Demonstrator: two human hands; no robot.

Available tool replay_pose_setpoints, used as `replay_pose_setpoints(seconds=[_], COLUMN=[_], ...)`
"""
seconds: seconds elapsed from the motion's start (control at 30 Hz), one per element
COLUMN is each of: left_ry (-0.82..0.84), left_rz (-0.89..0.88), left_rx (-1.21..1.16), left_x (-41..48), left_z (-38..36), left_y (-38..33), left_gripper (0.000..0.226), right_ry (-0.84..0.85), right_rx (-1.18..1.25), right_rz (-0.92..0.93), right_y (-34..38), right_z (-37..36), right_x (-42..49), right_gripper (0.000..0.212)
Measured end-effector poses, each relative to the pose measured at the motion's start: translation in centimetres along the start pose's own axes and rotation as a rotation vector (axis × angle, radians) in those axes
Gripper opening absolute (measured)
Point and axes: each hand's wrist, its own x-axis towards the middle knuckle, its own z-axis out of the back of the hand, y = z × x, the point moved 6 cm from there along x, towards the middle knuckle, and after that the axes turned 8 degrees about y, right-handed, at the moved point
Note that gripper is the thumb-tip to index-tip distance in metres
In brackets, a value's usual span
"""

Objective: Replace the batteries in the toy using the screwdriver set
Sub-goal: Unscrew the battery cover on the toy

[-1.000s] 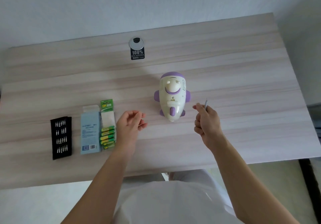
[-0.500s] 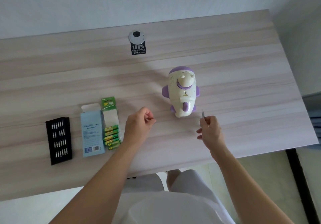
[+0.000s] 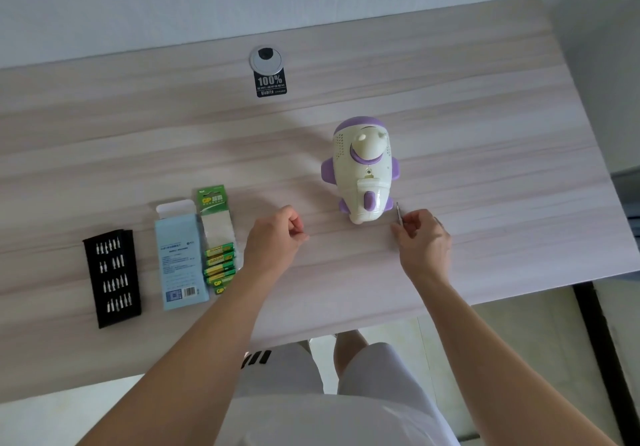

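**On the desk (image 3: 485, 134): screwdriver (image 3: 398, 213) ready beside toy (image 3: 360, 172)**

Head view: the toy is placed mid-desk, away from edges. The screwdriver is pinched by the right hand (image 3: 424, 241) just beside its base, probably for the cover screw. The left hand (image 3: 273, 241) is clenched, empty. To the left, the batteries (image 3: 220, 265) and bit tray (image 3: 112, 277) are kept aside, leaving room.

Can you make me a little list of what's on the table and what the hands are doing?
toy: white and purple, on the table
right hand: pinches a thin screwdriver beside the toy
left hand: fingers curled, nothing seen in it
batteries: green pack, left of the left hand
bit tray: black, far left
blue box: between tray and batteries
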Motion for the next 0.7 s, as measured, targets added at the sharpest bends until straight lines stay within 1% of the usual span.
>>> replay_pose_setpoints(seconds=[0.17, 0.43, 0.7], left_ry=[-0.004, -0.030, -0.043], left_rz=[0.008, 0.022, 0.030], left_rx=[0.024, -0.028, -0.074], left_x=[0.44, 0.78, 0.72], left_z=[0.11, 0.56, 0.70], left_y=[-0.04, -0.09, 0.23], left_gripper=[0.023, 0.028, 0.022], right_ry=[-0.023, -0.039, -0.031], right_rx=[-0.035, -0.045, -0.031], right_rz=[-0.029, -0.043, -0.074], right_y=[0.37, 0.50, 0.49], right_z=[-0.23, -0.04, 0.03], right_x=[0.08, 0.66, 0.94], right_gripper=[0.013, 0.014, 0.015])
